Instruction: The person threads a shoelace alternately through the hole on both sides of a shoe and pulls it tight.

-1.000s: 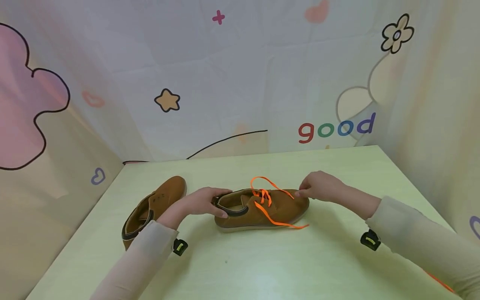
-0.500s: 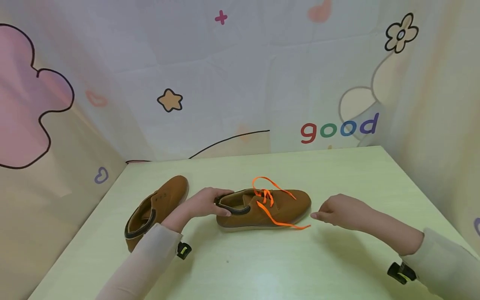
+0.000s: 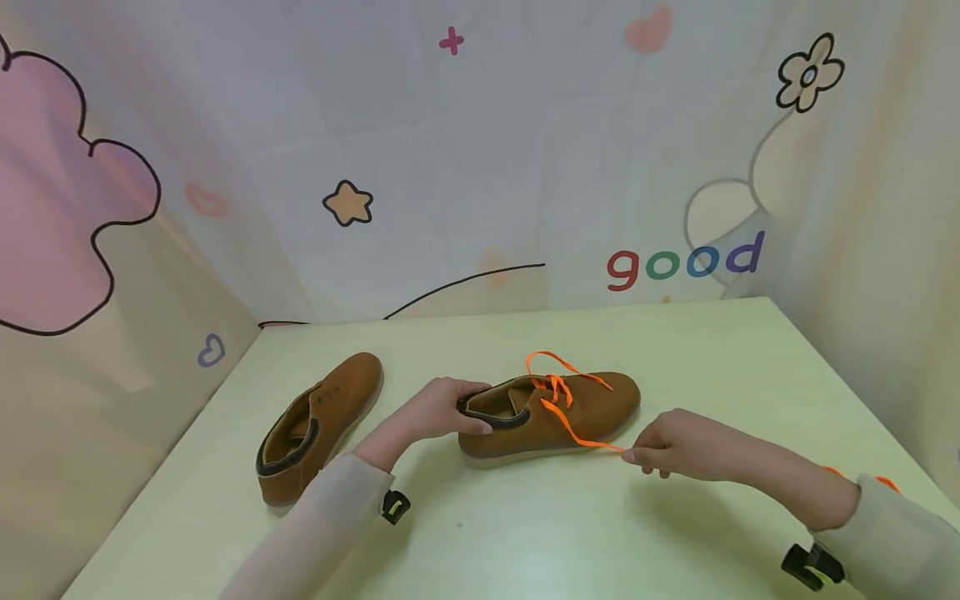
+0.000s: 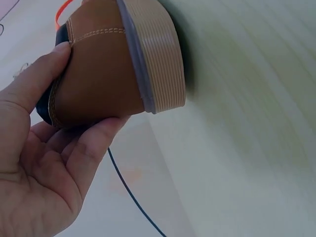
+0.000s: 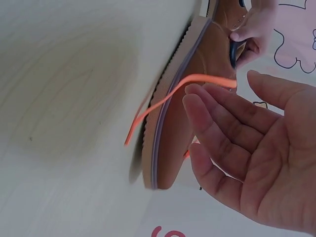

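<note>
So nearest us is the right hand, and that's what just changed: a second ago it was on the toe, now it's down at about 4 o'clock from the brown shoe, where the loose end of the orange lace lies. We read that as the work passing from the shoe to the lace. In the wrist view its thumb sits apart from the loosely bent fingers, so nothing looks pinched yet. The left hand hasn't let go: it grips the heel at 9 o'clock, thumb on one side, fingers round the other. The shoe sits sole-down mid-table, nudged a touch toward 3 o'clock. More orange lace peeks out by the right sleeve. A second shoe with no lace showing lies at 9 o'clock, toe toward 1, and the printed backdrop hangs at 12.
</note>
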Demonstrator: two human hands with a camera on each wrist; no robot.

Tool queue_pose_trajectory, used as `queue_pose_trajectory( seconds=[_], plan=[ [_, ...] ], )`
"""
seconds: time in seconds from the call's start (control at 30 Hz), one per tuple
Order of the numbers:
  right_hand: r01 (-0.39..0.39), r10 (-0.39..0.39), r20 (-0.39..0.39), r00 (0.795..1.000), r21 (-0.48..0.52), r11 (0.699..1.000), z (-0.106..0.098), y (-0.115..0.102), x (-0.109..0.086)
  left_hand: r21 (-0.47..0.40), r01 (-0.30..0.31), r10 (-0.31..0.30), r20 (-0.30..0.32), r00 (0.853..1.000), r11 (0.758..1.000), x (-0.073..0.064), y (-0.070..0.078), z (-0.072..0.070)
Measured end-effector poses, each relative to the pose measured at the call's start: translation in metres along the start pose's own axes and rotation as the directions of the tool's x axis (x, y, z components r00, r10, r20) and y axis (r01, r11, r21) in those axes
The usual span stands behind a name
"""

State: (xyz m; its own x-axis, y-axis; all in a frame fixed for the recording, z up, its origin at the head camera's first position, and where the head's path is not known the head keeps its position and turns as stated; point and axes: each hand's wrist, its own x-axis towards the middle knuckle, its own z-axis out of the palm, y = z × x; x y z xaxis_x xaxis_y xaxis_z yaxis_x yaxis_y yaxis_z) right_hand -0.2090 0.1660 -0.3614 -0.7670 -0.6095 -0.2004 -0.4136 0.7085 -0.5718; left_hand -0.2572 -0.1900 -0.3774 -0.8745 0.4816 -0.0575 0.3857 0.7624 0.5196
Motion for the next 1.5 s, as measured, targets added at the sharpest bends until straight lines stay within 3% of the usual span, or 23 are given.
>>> queue_pose_trajectory(
  seconds=[0.23, 0.6, 0.9, 1.17, 1.5],
  plan=[
    [-0.009, 0.009, -0.007, 1.0, -0.014, 1.0, -0.001, -0.001, -0.003, 0.005, 0.039, -0.039, -0.039, 0.998, 0.999, 0.021, 0.024, 0.015],
    [-0.003, 0.003, -0.026, 1.0, -0.023, 1.0, 0.001, 0.009, -0.007, 0.032, -0.027, 0.028, -0.043, 0.999, 0.999, 0.055, 0.049, 0.032],
    [0.019, -0.019, -0.023, 1.0, 0.002, 1.0, 0.001, 0.008, -0.008, 0.046, -0.043, 0.045, -0.036, 0.998, 0.998, 0.079, 0.075, 0.045],
    [-0.018, 0.012, -0.077, 0.997, -0.087, 0.996, -0.007, 0.015, -0.013, 0.095, -0.04, 0.046, -0.064, 0.997, 0.995, 0.1, 0.098, 0.059],
    [-0.085, 0.073, -0.111, 0.991, -0.106, 0.991, -0.014, 0.025, -0.024, 0.103, 0.07, -0.057, -0.121, 0.991, 0.992, 0.133, 0.137, 0.079]
  ],
)
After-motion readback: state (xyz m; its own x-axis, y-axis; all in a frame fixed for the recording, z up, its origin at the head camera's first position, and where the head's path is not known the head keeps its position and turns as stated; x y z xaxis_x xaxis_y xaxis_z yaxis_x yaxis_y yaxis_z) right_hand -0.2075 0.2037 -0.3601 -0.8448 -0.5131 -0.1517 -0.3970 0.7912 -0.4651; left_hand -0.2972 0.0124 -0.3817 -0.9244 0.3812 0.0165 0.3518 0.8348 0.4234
